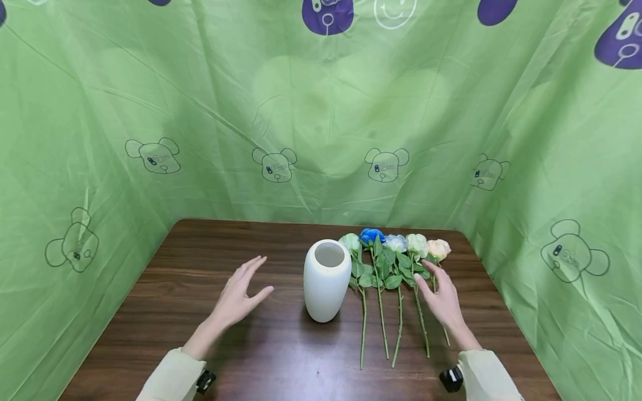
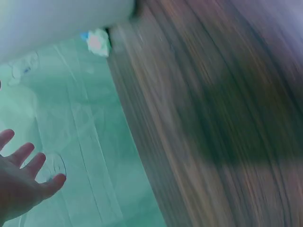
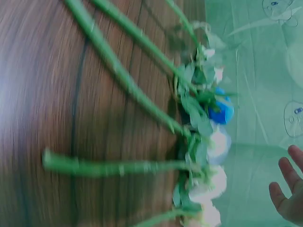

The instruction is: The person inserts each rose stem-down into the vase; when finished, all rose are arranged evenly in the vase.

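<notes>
A white vase [image 1: 325,289] stands upright near the middle of the table, its round mouth showing nothing inside. To its right several artificial roses lie side by side, heads toward the back: a pale green rose [image 1: 350,241], a blue rose [image 1: 372,235], a light blue rose [image 1: 395,243], a white rose [image 1: 417,245] and a peach rose [image 1: 438,249]. My left hand [image 1: 238,295], left of the vase and apart from it, has its fingers extended and holds nothing. Over the rightmost stems hovers my right hand [image 1: 441,295], fingers spread; whether it touches leaves I cannot tell.
The dark wooden table [image 1: 210,245] ends at a green curtain [image 1: 321,111] that rises behind it and on both sides. The rose stems [image 3: 118,166] point toward the table's front edge. A black device [image 1: 451,379] sits at the right wrist.
</notes>
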`<state>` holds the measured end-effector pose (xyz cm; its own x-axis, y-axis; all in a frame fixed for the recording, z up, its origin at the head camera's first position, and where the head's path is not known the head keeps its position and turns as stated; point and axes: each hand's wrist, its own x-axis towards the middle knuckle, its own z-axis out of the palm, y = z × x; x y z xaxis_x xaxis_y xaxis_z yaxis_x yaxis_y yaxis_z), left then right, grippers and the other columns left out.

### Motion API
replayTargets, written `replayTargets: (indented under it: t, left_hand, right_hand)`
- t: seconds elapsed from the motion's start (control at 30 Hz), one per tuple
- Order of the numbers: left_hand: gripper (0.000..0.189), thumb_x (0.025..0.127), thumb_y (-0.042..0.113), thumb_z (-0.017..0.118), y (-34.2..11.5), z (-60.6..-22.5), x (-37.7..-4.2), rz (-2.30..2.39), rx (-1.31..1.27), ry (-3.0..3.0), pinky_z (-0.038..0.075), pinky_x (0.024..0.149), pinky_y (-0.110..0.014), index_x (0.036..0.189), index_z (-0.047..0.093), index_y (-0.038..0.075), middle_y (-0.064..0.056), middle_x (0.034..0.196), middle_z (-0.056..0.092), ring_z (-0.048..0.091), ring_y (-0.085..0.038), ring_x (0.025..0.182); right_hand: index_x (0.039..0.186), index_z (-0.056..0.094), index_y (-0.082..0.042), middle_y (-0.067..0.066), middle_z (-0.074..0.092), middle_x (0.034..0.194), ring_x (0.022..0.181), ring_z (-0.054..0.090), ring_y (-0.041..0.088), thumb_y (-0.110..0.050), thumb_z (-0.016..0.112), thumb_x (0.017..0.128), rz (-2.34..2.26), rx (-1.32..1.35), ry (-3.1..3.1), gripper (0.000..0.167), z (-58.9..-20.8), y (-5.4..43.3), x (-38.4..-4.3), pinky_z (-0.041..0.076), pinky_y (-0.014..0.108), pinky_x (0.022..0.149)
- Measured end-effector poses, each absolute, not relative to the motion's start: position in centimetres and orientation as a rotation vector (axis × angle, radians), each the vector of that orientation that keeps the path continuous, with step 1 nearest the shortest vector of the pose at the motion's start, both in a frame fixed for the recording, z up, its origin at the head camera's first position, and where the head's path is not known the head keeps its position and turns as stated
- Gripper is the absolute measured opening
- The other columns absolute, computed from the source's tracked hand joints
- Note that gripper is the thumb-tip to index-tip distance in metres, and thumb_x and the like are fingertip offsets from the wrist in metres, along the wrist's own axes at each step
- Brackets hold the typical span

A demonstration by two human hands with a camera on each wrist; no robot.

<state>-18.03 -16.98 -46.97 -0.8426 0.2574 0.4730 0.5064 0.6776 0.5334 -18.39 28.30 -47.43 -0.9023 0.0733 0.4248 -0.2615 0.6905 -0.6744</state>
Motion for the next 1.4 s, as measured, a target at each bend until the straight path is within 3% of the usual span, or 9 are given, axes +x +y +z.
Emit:
replayTargets:
  t: [0.27, 0.43, 0.53, 0.63, 0.77, 0.87, 1.07, 1.2, 1.4]
  left_hand:
    - [0.072, 0.076, 0.035, 0.069, -13.3, -46.1, -17.4, -1.438, -0.597, -2.507, 0.029, 0.095, -0.045, 0.136, 0.031, 0.022, 0.002, 0.132, 0.037, 0.035, -0.017, 0.119]
    - [0.074, 0.075, 0.027, 0.071, -11.3, -45.4, -17.7, -1.694, -0.59, -2.445, 0.033, 0.092, -0.046, 0.136, 0.029, 0.021, 0.0, 0.133, 0.036, 0.038, -0.021, 0.117]
    - [0.076, 0.075, 0.025, 0.072, -10.5, -44.8, -17.9, -1.843, -0.556, -2.428, 0.04, 0.086, -0.045, 0.136, 0.026, 0.027, -0.004, 0.132, 0.035, 0.041, -0.027, 0.115]
    - [0.078, 0.075, 0.025, 0.072, -9.9, -43.8, -17.9, -1.976, -0.508, -2.444, 0.043, 0.083, -0.043, 0.135, 0.024, 0.033, -0.009, 0.133, 0.033, 0.042, -0.033, 0.114]
    - [0.078, 0.077, 0.019, 0.07, -9.3, -41.7, -17.3, -2.121, -0.466, -2.462, 0.041, 0.084, -0.045, 0.137, 0.02, 0.027, -0.019, 0.132, 0.031, 0.042, -0.039, 0.112]
    - [0.076, 0.079, 0.017, 0.068, -9.0, -40.2, -16.9, -2.203, -0.419, -2.475, 0.04, 0.085, -0.047, 0.138, 0.019, 0.023, -0.022, 0.132, 0.031, 0.042, -0.038, 0.111]
    - [0.075, 0.076, 0.024, 0.07, -8.9, -40.9, -17.6, -2.302, -0.289, -2.477, 0.046, 0.074, -0.043, 0.135, 0.024, 0.028, -0.016, 0.13, 0.035, 0.045, -0.032, 0.11]
    - [0.073, 0.075, 0.029, 0.071, -8.8, -41.7, -18.1, -2.29, -0.249, -2.502, 0.046, 0.07, -0.041, 0.133, 0.028, 0.03, -0.013, 0.128, 0.038, 0.047, -0.03, 0.108]
    - [0.065, 0.077, 0.028, 0.07, -8.7, -41.6, -18.2, -2.27, -0.249, -2.542, 0.046, 0.069, -0.041, 0.131, 0.035, 0.024, -0.013, 0.126, 0.041, 0.048, -0.03, 0.107]
  right_hand:
    - [0.115, 0.054, -0.005, 0.013, 0.061, 0.1, 0.085, 0.055, 0.02, -0.022, 0.059, 0.086, 1.441, -0.032, -2.434, 0.034, -48.9, 24.6, -19.2, 0.043, 0.023, 0.068]
    - [0.114, 0.055, -0.002, 0.017, 0.062, 0.096, 0.077, 0.06, 0.027, -0.02, 0.061, 0.085, 1.568, -0.056, -2.516, 0.035, -50.6, 22.5, -19.9, 0.046, 0.026, 0.063]
    - [0.115, 0.053, 0.0, 0.017, 0.062, 0.093, 0.075, 0.06, 0.032, -0.018, 0.061, 0.084, 1.609, -0.05, -2.593, 0.037, -51.5, 21.3, -20.2, 0.047, 0.031, 0.063]
    - [0.116, 0.053, 0.0, 0.013, 0.064, 0.089, 0.074, 0.06, 0.028, -0.017, 0.063, 0.082, 1.577, -0.073, -2.667, 0.039, -52.3, 20.4, -20.4, 0.047, 0.034, 0.065]
    - [0.116, 0.051, 0.003, 0.011, 0.065, 0.084, 0.06, 0.06, 0.02, -0.016, 0.065, 0.079, 1.538, -0.092, -2.725, 0.044, -53.3, 19.6, -20.5, 0.049, 0.033, 0.06]
    - [0.116, 0.047, 0.008, 0.013, 0.064, 0.08, 0.047, 0.057, 0.023, -0.011, 0.064, 0.079, 1.626, -0.088, -2.72, 0.045, -53.9, 19.3, -20.6, 0.049, 0.034, 0.048]
    - [0.119, 0.042, 0.011, 0.012, 0.062, 0.07, 0.041, 0.053, 0.021, -0.007, 0.064, 0.079, 1.736, -0.089, -2.721, 0.05, -54.6, 18.9, -20.7, 0.043, 0.029, 0.039]
    - [0.123, 0.038, 0.01, 0.013, 0.062, 0.072, 0.043, 0.054, 0.019, -0.004, 0.062, 0.079, 1.797, -0.119, -2.707, 0.052, -54.8, 18.7, -20.7, 0.04, 0.026, 0.039]
    - [0.127, 0.031, 0.013, 0.02, 0.062, 0.082, 0.047, 0.054, 0.018, 0.003, 0.056, 0.08, 1.938, -0.108, -2.641, 0.054, -54.9, 18.7, -20.6, 0.047, 0.028, 0.043]
